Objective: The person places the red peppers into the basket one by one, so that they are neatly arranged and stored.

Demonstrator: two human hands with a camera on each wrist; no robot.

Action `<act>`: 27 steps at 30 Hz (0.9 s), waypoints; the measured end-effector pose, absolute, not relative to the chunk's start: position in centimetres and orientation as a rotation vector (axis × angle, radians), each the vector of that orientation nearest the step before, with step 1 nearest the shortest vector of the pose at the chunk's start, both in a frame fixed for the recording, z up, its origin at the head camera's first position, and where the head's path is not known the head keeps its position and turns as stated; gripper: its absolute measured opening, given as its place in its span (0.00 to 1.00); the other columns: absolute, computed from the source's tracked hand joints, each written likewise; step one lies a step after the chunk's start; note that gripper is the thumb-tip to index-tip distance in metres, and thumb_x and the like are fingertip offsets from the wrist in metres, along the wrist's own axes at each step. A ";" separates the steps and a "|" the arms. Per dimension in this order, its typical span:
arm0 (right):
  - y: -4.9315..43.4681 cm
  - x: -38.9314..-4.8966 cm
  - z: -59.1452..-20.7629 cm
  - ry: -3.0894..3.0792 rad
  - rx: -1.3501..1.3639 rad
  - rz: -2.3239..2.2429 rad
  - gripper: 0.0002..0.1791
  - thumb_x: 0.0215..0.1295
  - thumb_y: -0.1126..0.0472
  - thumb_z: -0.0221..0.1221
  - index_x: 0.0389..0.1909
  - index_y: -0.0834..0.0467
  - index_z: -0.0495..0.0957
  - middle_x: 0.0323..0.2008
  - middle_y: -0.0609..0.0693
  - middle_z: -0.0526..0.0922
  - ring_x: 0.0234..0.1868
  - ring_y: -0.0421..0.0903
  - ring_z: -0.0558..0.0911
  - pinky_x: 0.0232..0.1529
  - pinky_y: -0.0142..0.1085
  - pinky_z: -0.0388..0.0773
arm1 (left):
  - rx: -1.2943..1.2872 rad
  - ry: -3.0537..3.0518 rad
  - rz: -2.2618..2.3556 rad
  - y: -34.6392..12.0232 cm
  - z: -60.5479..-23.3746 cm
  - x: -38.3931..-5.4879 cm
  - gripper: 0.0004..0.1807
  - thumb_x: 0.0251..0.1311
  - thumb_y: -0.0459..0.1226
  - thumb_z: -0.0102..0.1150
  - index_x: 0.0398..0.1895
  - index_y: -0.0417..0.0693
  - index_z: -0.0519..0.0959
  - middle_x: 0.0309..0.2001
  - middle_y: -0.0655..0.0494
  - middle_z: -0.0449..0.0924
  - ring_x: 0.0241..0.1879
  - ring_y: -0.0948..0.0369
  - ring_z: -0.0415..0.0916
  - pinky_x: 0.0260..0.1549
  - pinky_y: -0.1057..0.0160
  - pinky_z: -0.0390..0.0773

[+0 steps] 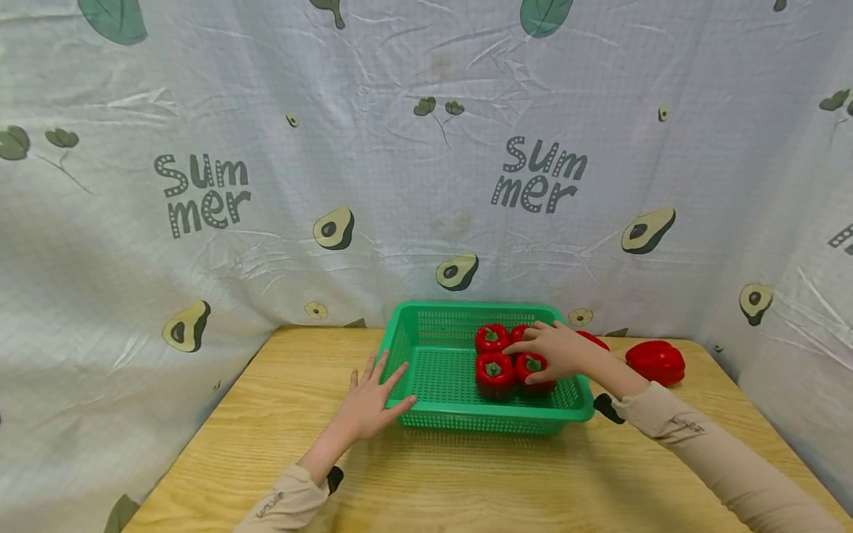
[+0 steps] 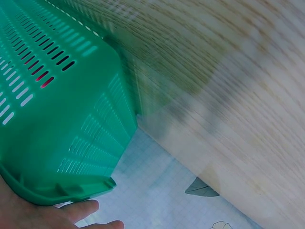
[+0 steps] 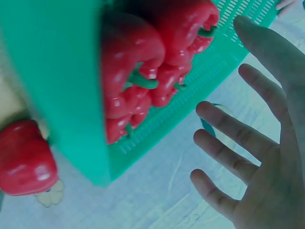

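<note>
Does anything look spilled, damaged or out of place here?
Nothing looks spilled or damaged. One red pepper looks a little odd: it lies on its side on the table, right of the green basket, while the four peppers inside stand stem-up, bunched toward the basket's right end.
</note>
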State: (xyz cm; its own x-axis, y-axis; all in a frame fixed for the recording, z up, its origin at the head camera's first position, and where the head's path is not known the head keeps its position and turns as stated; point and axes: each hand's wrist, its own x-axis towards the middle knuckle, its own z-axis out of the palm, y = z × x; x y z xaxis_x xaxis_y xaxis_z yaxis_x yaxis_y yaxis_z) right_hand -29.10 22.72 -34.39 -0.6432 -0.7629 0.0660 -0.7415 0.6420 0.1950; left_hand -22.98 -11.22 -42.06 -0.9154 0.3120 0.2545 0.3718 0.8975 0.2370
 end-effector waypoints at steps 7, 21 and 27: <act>25.0 -28.8 -35.2 -2.589 1.243 -0.198 0.25 0.49 0.46 0.62 0.50 0.47 0.76 0.38 0.48 0.77 0.37 0.46 0.69 0.38 0.48 0.70 | -0.521 -2.857 -0.411 -11.2 -42.0 -22.9 0.35 0.58 0.59 0.43 0.67 0.58 0.56 0.70 0.41 0.42 0.69 0.43 0.36 0.57 0.33 0.48; 29.5 -29.1 -38.1 -2.407 1.147 -0.014 0.18 0.47 0.52 0.65 0.42 0.48 0.80 0.33 0.44 0.77 0.44 0.48 0.73 0.37 0.45 0.69 | -0.525 -2.853 -0.421 -11.3 -42.2 -22.9 0.36 0.58 0.60 0.43 0.67 0.58 0.55 0.70 0.41 0.42 0.69 0.43 0.37 0.58 0.33 0.47; 31.5 -29.3 -39.0 -2.390 1.062 0.015 0.18 0.48 0.54 0.65 0.44 0.50 0.79 0.36 0.46 0.78 0.43 0.49 0.74 0.38 0.46 0.68 | -0.522 -2.848 -0.419 -11.3 -42.3 -23.0 0.35 0.58 0.60 0.43 0.67 0.59 0.55 0.70 0.41 0.42 0.69 0.43 0.37 0.58 0.33 0.47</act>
State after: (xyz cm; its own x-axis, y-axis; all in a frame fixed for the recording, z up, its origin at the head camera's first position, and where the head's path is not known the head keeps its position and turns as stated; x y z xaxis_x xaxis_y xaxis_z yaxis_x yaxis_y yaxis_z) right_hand -29.32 31.46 -39.00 -0.5570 -0.6893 0.4632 -0.6950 0.6922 0.1945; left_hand -23.02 -11.27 -42.28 -0.9138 0.3129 0.2592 0.3743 0.8964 0.2375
